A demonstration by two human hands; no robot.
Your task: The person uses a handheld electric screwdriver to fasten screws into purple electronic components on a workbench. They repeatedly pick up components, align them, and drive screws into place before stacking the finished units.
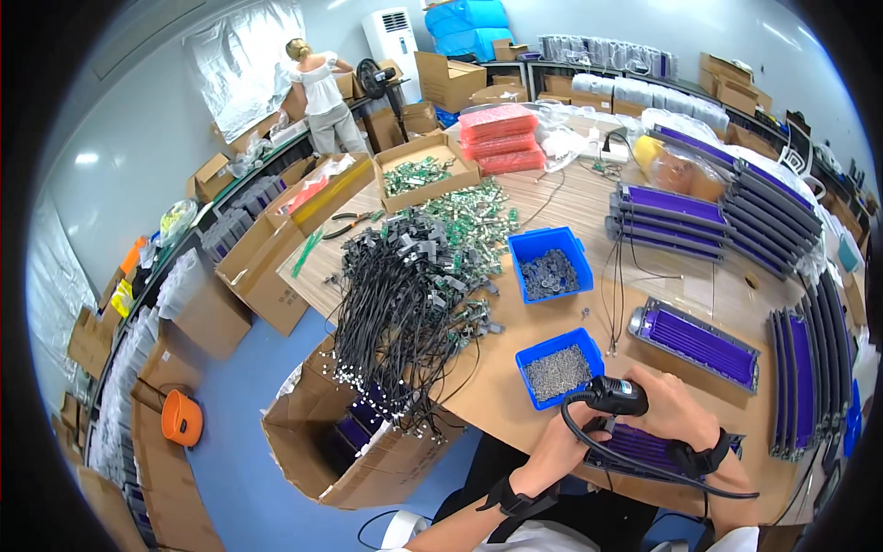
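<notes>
In the head view, both hands are working at the lower right of the frame, close to the near edge of the wooden worktop. The right hand is closing around a black electric screwdriver with a thick black cable, and the tool is pointing down at a purple finned panel that is lying flat under the hands. The left hand is resting on the near end of this panel and is gripping it beside the tool. Just above the hands, a small blue bin is holding grey screws, and a second blue bin is standing further up. Another purple panel is lying to the right of the bins. In the centre, a big pile of black cables is hanging over the worktop edge. In the upper left, another person is standing among cardboard boxes.
</notes>
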